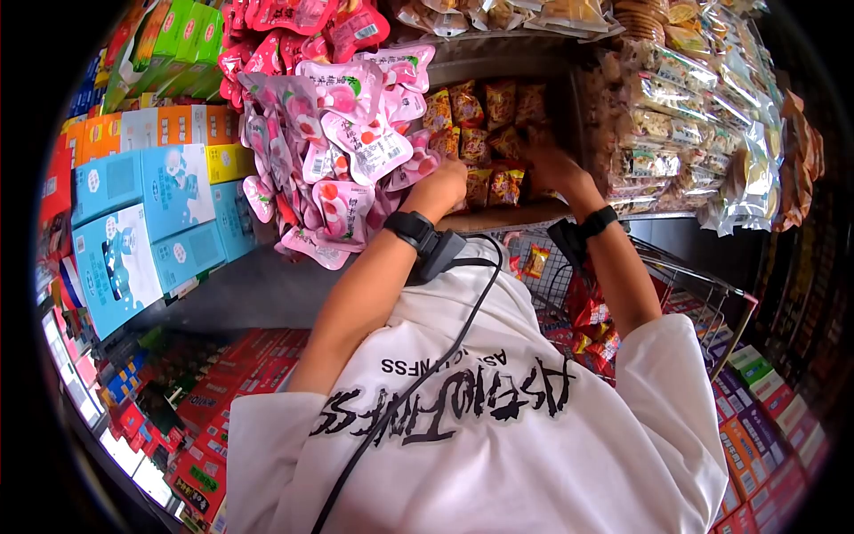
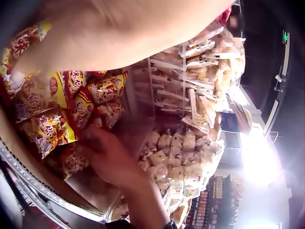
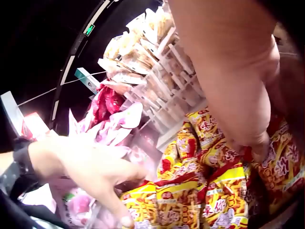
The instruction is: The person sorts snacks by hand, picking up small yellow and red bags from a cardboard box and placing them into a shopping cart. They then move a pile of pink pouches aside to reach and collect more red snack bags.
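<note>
The left hand [image 1: 440,190] and the right hand [image 1: 556,169] reached into a brown, straight-walled box [image 1: 520,217], where glossy, crinkled snack packets [image 1: 507,186] in red and yellow film, pillow-shaped with flat sealed ends, stood and leaned between and beyond them. The left hand's fingers bent over the packets nearest it, thumb spread apart; whether it pinched one, I could not tell. The right hand lay among the packets at its own side, its fingertips partly hidden and blurred, so I could not tell whether it grasped anything. Left of the left hand bulged smooth, shiny pink pouches [image 1: 365,142] with curved outlines; right of the right hand, clear film bags [image 1: 663,125] held pale, lumpy pieces. Nearer the body, below and between the hands, was a wire-mesh cart [image 1: 556,283]. I counted one box, two black wristbands [image 1: 600,221] and at least nine packets in the box; the pouches overlapped too much to count.
</note>
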{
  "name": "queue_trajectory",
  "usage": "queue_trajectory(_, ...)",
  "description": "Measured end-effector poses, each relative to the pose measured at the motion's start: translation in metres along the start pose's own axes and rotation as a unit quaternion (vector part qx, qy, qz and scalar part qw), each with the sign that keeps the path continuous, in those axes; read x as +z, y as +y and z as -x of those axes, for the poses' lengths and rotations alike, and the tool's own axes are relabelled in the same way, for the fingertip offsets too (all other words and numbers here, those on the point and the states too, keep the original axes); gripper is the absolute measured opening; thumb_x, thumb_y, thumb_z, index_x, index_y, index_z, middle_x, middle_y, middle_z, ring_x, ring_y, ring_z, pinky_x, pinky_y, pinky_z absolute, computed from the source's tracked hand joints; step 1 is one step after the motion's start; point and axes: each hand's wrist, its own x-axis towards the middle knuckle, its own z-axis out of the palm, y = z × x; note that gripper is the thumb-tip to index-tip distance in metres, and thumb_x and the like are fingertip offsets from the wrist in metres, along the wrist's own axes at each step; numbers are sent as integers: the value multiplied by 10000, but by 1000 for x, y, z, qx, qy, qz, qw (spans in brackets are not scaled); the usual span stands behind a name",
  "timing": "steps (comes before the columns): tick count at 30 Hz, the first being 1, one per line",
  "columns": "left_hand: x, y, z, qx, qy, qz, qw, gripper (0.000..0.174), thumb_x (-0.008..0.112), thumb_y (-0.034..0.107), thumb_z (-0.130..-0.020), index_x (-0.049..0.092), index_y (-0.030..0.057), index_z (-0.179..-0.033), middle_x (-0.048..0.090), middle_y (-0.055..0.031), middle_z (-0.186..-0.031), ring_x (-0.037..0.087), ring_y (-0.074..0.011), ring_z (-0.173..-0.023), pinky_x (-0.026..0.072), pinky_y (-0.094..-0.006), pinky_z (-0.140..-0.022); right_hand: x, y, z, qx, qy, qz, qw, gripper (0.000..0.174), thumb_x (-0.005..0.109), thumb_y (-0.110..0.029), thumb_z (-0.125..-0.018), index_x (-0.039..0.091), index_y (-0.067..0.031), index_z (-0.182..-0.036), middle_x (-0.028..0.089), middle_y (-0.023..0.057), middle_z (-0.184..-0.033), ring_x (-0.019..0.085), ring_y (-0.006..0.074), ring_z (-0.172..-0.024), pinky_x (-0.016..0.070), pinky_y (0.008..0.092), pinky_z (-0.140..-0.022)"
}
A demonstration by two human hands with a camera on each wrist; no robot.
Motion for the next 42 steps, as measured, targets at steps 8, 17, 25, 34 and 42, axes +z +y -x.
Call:
queue_trajectory(8,3,19,34,22,264,-113,958,485,585,66,-789,488,-117,-1228,609,-282,-1063,610,-361,-995,496,-429,-830,22,-6,-2,46,144,45,988,289,699,-86,-689,677,-30,-971,662,242,-934,637,403,-911,519,434,-805)
queue_trajectory(17,-31,25,47,-32,179,7,983,566,613,-3,-787,399,12,-1310,465,-197,-1295,551,-373,-1133,507,-448,-873,-53,-41,88,107,310,-286,901,241,661,-64,-851,638,3,-1081,691,151,-916,683,186,-830,522,293,-739)
queue_trajectory(25,-11,21,38,-19,203,-12,979,411,582,40,-824,503,58,-1227,519,-156,-1231,655,-381,-924,548,-494,-715,8,-3,239,358,593,-333,639,177,589,-82,-892,627,54,-1000,666,112,-861,621,166,-700,498,285,-680)
queue_trajectory(34,22,32,48,79,343,67,934,490,678,122,-810,469,-4,-1236,424,-223,-1339,427,-423,-1239,385,-488,-1023,187,138,348,586,273,-100,756,490,690,-267,-748,613,44,-1119,667,256,-1022,644,387,-991,504,425,-857)
queue_trajectory(42,31,57,47,149,366,102,913,479,537,291,-952,465,-35,-1295,342,-249,-1459,272,-431,-1363,212,-519,-1117,223,124,274,499,256,-134,817,307,684,-281,-812,622,-37,-987,674,215,-842,659,400,-770,521,457,-634)
